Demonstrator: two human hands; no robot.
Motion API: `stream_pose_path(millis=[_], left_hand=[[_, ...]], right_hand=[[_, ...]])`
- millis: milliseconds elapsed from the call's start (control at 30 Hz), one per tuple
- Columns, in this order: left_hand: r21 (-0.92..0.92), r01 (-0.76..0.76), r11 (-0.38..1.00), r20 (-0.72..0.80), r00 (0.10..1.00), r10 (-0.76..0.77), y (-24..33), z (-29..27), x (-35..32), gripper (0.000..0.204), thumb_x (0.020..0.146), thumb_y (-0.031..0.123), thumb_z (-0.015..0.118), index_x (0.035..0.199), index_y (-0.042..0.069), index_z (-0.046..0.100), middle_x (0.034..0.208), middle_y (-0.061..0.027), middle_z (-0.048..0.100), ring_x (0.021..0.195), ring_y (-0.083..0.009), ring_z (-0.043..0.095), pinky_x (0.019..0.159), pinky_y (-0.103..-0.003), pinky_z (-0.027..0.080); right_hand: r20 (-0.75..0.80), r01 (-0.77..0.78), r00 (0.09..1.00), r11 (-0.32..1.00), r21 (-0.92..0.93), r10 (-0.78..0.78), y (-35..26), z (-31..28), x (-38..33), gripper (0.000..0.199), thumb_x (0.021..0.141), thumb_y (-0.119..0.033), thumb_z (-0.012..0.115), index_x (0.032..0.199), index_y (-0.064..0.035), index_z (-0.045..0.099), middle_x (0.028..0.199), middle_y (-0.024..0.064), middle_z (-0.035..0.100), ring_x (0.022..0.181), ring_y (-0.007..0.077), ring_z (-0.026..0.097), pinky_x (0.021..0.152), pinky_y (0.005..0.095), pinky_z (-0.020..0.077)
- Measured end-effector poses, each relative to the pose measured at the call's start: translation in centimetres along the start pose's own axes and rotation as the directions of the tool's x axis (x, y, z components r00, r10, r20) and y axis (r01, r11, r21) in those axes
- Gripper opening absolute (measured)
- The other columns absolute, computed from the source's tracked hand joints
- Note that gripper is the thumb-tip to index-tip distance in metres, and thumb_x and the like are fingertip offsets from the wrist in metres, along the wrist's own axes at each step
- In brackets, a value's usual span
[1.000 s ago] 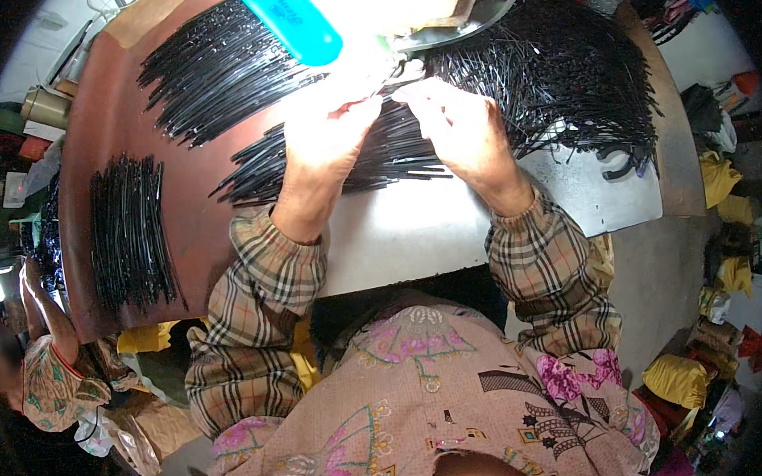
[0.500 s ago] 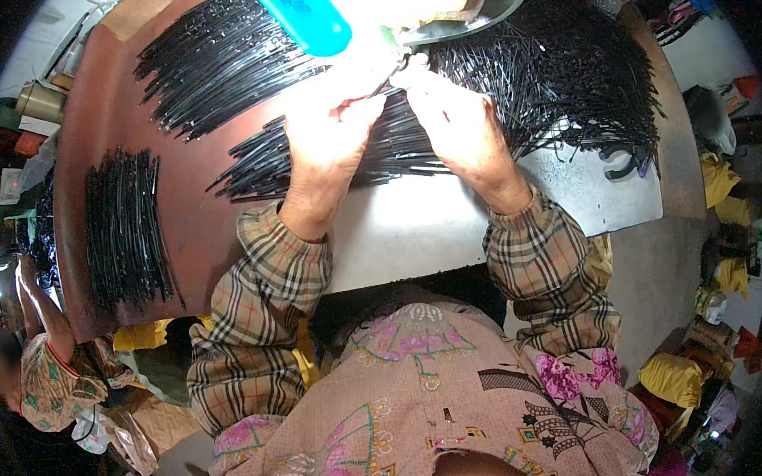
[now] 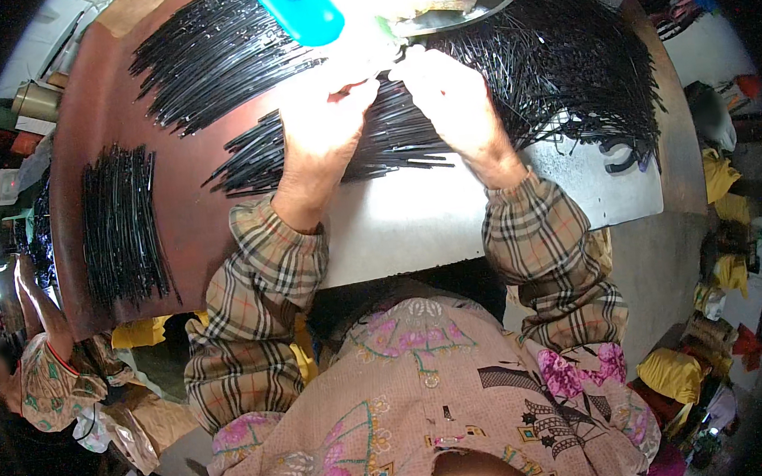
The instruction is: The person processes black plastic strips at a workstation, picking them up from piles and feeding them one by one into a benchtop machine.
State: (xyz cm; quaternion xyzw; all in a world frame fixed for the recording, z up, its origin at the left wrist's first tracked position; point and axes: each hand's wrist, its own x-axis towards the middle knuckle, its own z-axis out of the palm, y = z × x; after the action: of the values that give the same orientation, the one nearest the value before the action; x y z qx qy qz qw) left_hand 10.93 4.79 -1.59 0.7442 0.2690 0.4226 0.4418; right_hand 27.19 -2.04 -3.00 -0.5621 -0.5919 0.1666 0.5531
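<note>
My left hand (image 3: 323,122) and my right hand (image 3: 460,106) are close together at the top middle of the table, under strong white light. Both have thumb and fingers pinched together, the fingertips meeting beside a small dark part at the foot of a machine (image 3: 470,7). Glare washes out the fingertips, so what they pinch cannot be made out. Beneath my hands lies a bundle of thin black strips (image 3: 254,154), partly covered by them. To the right, a big tangled heap of black strips (image 3: 565,71) spreads out. More long strips (image 3: 206,59) lie at the upper left.
A smaller bundle of black strips (image 3: 121,227) lies on the reddish-brown table cover (image 3: 189,181). A blue rounded piece (image 3: 305,11) hangs over the table's far side. Near the right edge rests a curved dark tool (image 3: 625,158). Another person (image 3: 51,371) is at far left; yellow bags (image 3: 669,376) lie at right.
Both my hands have shifted slightly up and left in the picture, still pinched close together. The strip bundles lie as before.
</note>
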Motion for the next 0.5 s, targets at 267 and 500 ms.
stream_pose_path(millis=[267,500], left_hand=[[0.085,0.15,0.985,0.044,0.987,-0.154,0.4,0.2,2.2,0.02,0.086,0.008,0.064,0.103,-0.002,0.069,0.075,-0.0004,0.064,0.062,-0.0069,0.053,0.057,-0.021,0.043],[0.662,-0.42,0.621,0.166,0.89,0.425,-1.0,-0.1,2.3,0.025,0.076,-0.001,0.061,0.1,-0.002,0.068,0.08,-0.0137,0.067,0.066,-0.0183,0.062,0.064,-0.026,0.05]], right_hand=[[-0.024,-0.063,0.998,0.992,0.106,0.066,0.7,-0.5,1.2,0.015,0.091,-0.009,0.056,0.097,0.0023,0.064,0.082,0.0084,0.066,0.071,0.012,0.06,0.064,0.0259,0.0496],[0.027,-0.037,0.999,0.984,0.173,0.032,0.5,-1.1,1.6,0.018,0.09,-0.01,0.056,0.098,0.003,0.065,0.086,0.0081,0.067,0.071,0.0122,0.061,0.065,0.0252,0.0508]])
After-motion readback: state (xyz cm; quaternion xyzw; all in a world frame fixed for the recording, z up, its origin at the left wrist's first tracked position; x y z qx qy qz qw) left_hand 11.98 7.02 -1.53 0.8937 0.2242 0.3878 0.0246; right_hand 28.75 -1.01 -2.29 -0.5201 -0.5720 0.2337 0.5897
